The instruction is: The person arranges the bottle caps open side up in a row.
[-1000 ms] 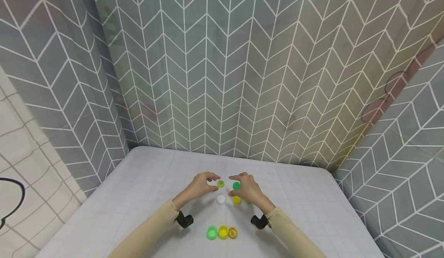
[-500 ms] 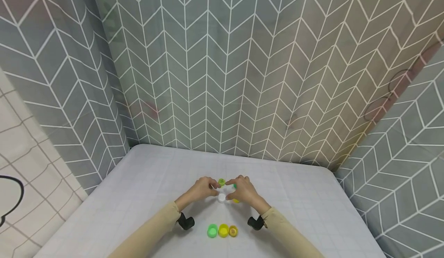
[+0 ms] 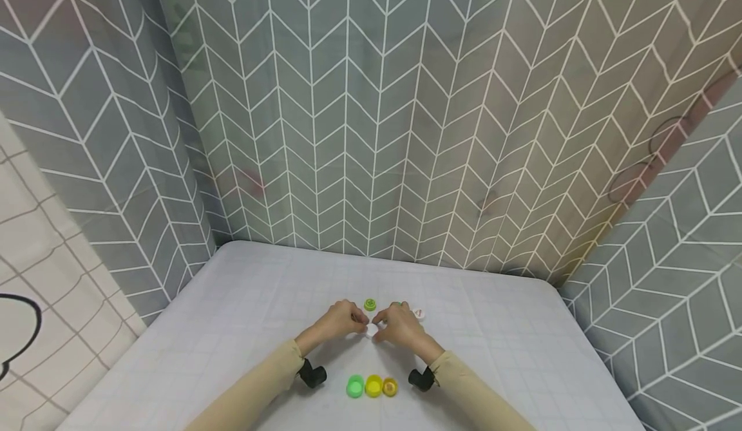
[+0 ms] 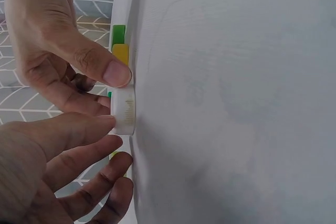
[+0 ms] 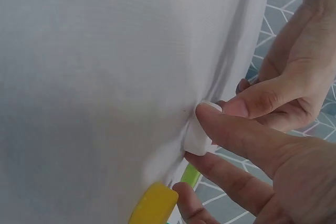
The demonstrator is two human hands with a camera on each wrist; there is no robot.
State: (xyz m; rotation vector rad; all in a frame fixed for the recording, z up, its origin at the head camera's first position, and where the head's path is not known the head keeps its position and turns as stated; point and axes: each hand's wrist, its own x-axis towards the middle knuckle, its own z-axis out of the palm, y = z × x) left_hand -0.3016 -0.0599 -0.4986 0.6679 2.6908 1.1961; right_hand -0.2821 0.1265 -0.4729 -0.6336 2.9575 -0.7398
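Low on the table, a white bottle cap point(image 3: 371, 331) sits between both hands. My left hand point(image 3: 339, 319) holds its left side, with thumb and forefinger at the edge in the left wrist view. From the other side my right hand point(image 3: 401, 328) pinches the same cap point(image 5: 197, 137), thumb on one face and forefinger at the lower edge. A yellow cap point(image 5: 153, 204) and a light green one point(image 5: 190, 176) lie near the right fingers. Just beyond the hands is a lime green cap point(image 3: 370, 304) with a patterned top.
Nearer the body, a green cap point(image 3: 355, 386), a yellow cap point(image 3: 373, 386) and a golden cap point(image 3: 390, 387) form a row. A white cap with a red mark point(image 3: 418, 315) lies past the right hand. Patterned curtains point(image 3: 371, 128) stand behind the white-covered table point(image 3: 498, 341).
Both hands have come together onto the white cap, the right hand moving left and toward the body. The red-marked white cap now shows beyond it, while the yellow one is covered in the head view.
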